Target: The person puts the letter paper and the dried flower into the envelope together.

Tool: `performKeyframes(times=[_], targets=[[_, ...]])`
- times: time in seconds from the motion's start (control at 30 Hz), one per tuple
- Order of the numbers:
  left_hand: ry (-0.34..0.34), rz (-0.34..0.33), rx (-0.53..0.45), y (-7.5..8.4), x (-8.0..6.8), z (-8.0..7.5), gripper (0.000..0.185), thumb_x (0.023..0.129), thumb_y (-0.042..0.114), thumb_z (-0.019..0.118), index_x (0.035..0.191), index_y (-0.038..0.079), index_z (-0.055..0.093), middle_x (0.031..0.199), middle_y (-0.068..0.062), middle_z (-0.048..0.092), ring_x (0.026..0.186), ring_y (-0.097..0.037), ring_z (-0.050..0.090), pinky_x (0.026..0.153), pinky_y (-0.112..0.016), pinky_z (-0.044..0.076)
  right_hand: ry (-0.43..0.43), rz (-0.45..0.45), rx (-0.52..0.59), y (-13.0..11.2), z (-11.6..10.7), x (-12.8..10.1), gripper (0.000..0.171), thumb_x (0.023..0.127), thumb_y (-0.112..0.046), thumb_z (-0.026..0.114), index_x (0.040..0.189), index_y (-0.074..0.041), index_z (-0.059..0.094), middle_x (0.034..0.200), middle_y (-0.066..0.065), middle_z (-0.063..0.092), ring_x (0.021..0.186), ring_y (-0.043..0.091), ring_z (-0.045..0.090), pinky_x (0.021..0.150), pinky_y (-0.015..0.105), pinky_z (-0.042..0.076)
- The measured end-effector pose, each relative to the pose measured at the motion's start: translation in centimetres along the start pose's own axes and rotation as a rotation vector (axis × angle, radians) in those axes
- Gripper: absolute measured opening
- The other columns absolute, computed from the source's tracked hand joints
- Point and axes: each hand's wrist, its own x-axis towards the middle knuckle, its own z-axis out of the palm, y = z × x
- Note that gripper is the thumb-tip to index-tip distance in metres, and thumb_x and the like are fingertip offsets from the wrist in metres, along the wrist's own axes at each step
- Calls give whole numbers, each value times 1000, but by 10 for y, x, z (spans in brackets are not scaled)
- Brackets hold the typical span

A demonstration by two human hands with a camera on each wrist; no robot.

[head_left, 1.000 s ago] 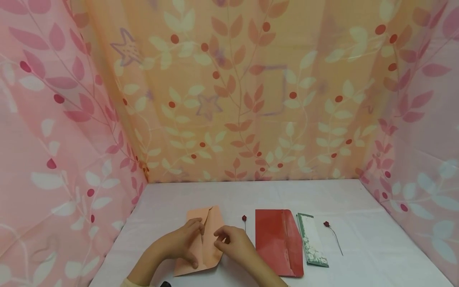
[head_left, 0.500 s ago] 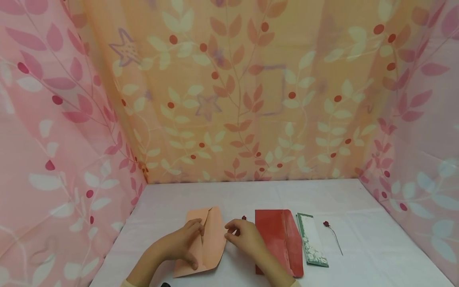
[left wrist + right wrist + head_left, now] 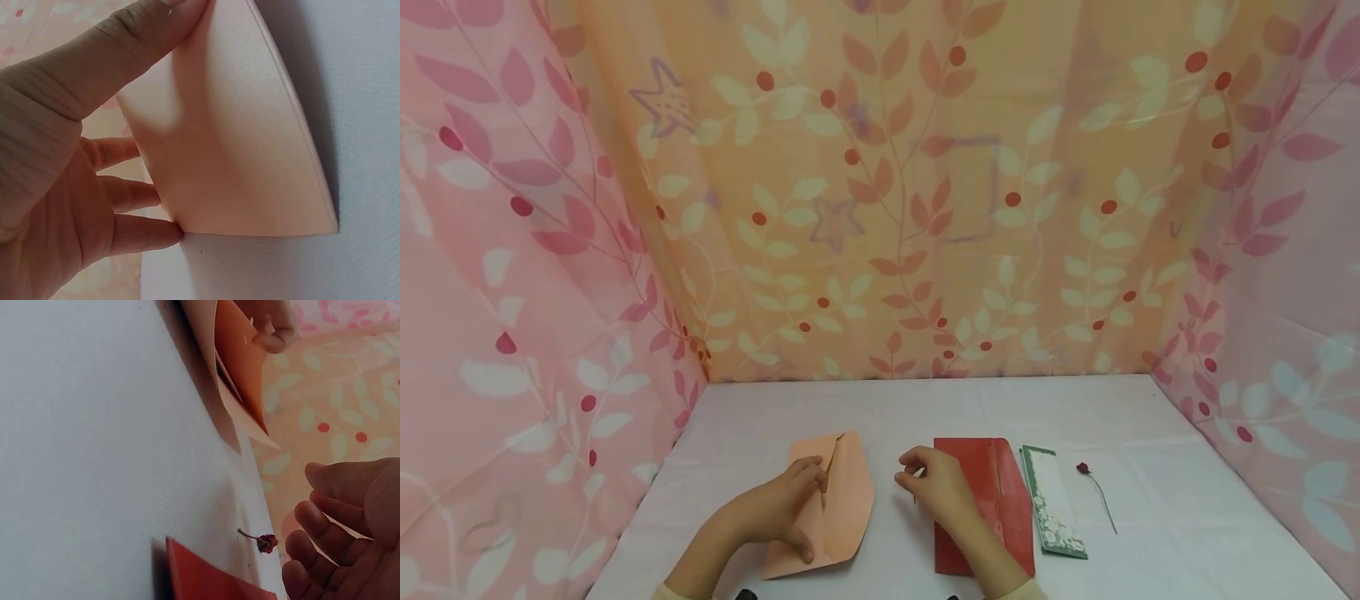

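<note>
My left hand [image 3: 775,507] holds the peach envelope [image 3: 851,496], fingers on its far part and thumb near its front edge. The envelope's flap side faces right. In the right wrist view its opening [image 3: 240,359] gapes. My right hand [image 3: 942,490] holds nothing and hovers between the two envelopes, fingers loosely bent. By its fingertips lies a small dried red rose [image 3: 267,543] on a thin stem, mostly hidden by the hand in the head view. Under the right forearm lies a red envelope [image 3: 973,458], partly covered.
Right of the red envelope lies a white card with a green floral border [image 3: 1054,504]. Beyond it is a second red rose [image 3: 1083,469] with a curved stem. A white cloth [image 3: 1172,492] covers the table, with patterned curtains [image 3: 895,250] on three sides.
My right hand has moved right, away from the peach envelope's flap, to the first rose. The left hand stays on the peach envelope.
</note>
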Motion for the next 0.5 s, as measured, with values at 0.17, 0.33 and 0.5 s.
performKeyframes(times=[0.17,0.33,0.5], targets=[[2,14,7,-1,0,0,81,57,60,90,116,28,45,158,-15,33,143,-42,41,109,-54,45,13,79,46,7,1,0,27,81,-17,85,105,-7,75,83,-3,66,73,13,59,59,28,49],[0,10,6,-1,-1,0,82,57,60,90,116,27,45,158,-15,33,143,-41,41,109,-54,45,27,123,56,17,5,3,30,79,-16,87,105,-6,73,80,-2,63,72,13,58,59,28,49],[-5,-1,3,-1,0,-1,81,58,60,90,116,27,44,158,-16,33,143,-40,41,108,-51,46,52,145,7,21,8,4,29,78,-16,88,100,-7,72,78,-3,62,72,13,57,62,29,49]])
